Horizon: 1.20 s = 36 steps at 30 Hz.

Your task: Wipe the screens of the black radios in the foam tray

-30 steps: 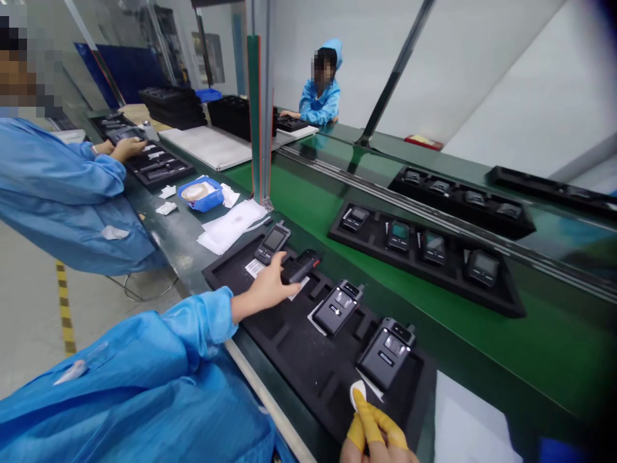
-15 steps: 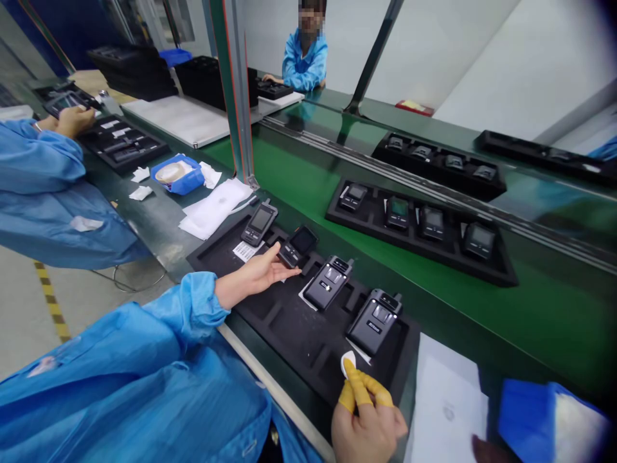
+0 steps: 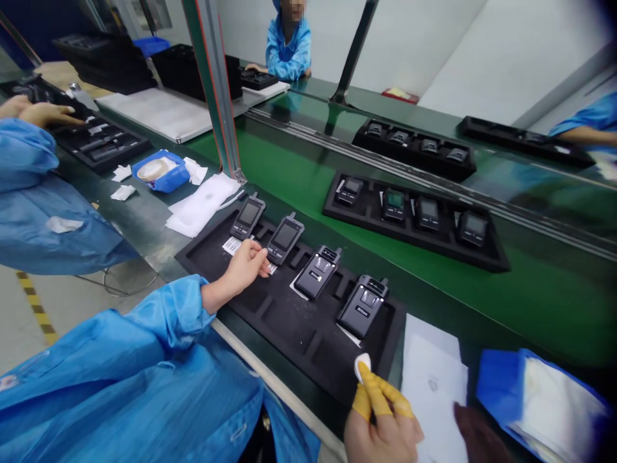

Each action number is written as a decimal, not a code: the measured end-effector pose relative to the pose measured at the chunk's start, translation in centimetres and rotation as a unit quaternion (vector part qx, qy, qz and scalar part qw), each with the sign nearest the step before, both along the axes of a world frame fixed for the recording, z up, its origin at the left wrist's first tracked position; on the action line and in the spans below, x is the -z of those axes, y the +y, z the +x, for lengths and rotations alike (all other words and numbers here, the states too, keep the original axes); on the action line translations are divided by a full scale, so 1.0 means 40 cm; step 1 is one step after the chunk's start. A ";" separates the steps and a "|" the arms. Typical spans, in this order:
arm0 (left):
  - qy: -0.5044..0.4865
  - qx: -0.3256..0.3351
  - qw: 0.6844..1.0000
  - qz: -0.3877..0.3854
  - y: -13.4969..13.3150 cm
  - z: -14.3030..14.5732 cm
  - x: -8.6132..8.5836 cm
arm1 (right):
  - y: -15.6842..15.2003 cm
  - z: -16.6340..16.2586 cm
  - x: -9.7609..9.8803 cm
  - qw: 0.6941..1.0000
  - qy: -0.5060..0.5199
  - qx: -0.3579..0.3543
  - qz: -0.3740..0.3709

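Note:
Several black handheld radios lie in a black foam tray in front of me. My left hand, fingers drawn together, is at the lower corner of the second radio, which lies screen up; whether anything is pinched there is hidden. Left of it is another screen-up radio. Two more, a third radio and a fourth radio, show their backs. Yellow finger covers are on my right hand, which pinches a small white pad over the tray's near right end.
Behind is a green conveyor belt with a second tray of radios. White sheets and a blue box lie at right. A metal post stands at left. A co-worker's sleeve is farther left; another person sits opposite.
The second radio, tilted on my left hand before, now lies in the tray. My left fingers have closed in from outstretched. My right hand with the pad shifted slightly right.

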State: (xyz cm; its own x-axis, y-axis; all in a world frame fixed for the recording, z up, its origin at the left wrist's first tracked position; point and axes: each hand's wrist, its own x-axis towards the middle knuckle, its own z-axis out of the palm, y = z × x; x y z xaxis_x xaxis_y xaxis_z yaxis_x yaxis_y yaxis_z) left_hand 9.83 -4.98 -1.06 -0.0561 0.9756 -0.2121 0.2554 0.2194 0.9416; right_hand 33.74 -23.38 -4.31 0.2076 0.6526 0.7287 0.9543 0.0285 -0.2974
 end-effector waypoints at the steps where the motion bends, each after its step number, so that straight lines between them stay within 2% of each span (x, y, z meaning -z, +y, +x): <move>1: 0.032 0.023 0.999 0.027 -0.014 0.012 -0.011 | -0.007 0.022 0.000 1.000 -0.008 0.026 0.010; 6: 0.168 0.138 0.969 0.117 -0.062 0.125 -0.045 | -0.042 0.153 0.018 0.984 -0.093 0.150 0.015; 10: 0.219 0.163 0.955 0.117 -0.057 0.203 -0.044 | -0.068 0.209 0.041 0.967 -0.181 0.178 -0.021; 13: 0.206 0.163 0.960 0.100 -0.041 0.211 -0.043 | -0.080 0.207 0.049 0.962 -0.197 0.187 -0.031; 16: 0.135 0.154 0.977 0.064 -0.017 0.190 -0.047 | -0.084 0.192 0.048 0.966 -0.162 0.200 -0.037; 20: -0.046 0.130 0.990 -0.030 0.010 0.190 -0.053 | -0.080 0.178 0.047 0.972 -0.118 0.197 -0.048; 24: -0.235 0.109 0.960 -0.108 0.016 0.235 -0.053 | -0.079 0.172 0.052 0.976 -0.088 0.189 -0.059; 27: -0.330 0.088 0.928 -0.148 0.016 0.256 -0.047 | -0.082 0.177 0.052 0.977 -0.073 0.187 -0.070; 32: -0.389 0.062 0.897 -0.202 0.007 0.236 -0.032 | -0.079 0.197 0.060 0.965 -0.029 0.240 -0.096; 36: -0.365 0.058 0.901 -0.227 -0.003 0.208 -0.026 | -0.055 0.202 0.086 0.955 -0.023 0.254 -0.148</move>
